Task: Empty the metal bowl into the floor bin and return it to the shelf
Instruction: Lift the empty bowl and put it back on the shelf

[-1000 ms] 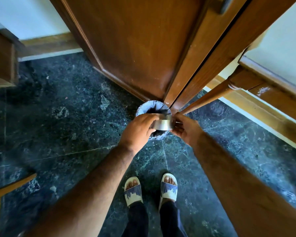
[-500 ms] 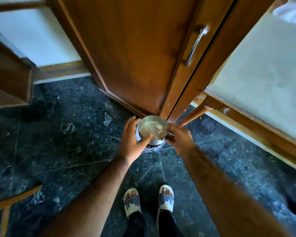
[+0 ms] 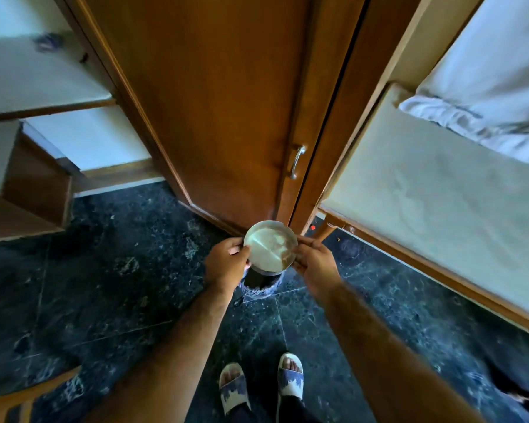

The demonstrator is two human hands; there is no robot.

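The metal bowl is sitting mouth-up at frame centre, directly over the floor bin, with the left hand pinching its left rim and the right hand pinching its right rim, both equally near

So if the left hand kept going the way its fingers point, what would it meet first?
The left hand already grips the metal bowl; past it, probably the right hand on the opposite rim, though depth is unclear.
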